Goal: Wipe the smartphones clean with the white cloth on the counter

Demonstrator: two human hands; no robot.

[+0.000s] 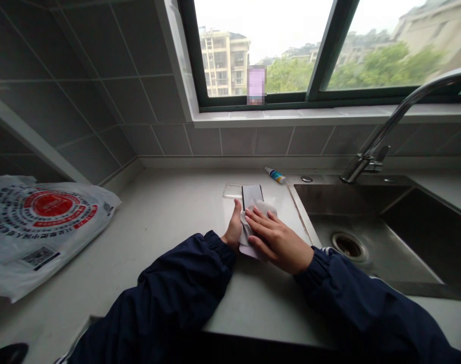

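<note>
A black phone (pixel 252 194) lies flat on the pale countertop (pixel 170 222), just left of the sink. My left hand (pixel 233 228) grips the phone's left edge, thumb up along its side. My right hand (pixel 276 236) lies on top with fingers stretched flat, pressing a white cloth (pixel 249 230) onto the phone's near half. A clear phone case (pixel 232 190) rests on the counter beside the phone's far left corner. Both sleeves are dark blue.
A steel sink (pixel 370 227) with its drain (pixel 348 246) sits on the right under a curved tap (pixel 389 126). A small tube (pixel 275 175) lies by the back wall. A printed white plastic bag (pixel 41 227) covers the counter's left part. Grey tiles and a window stand behind.
</note>
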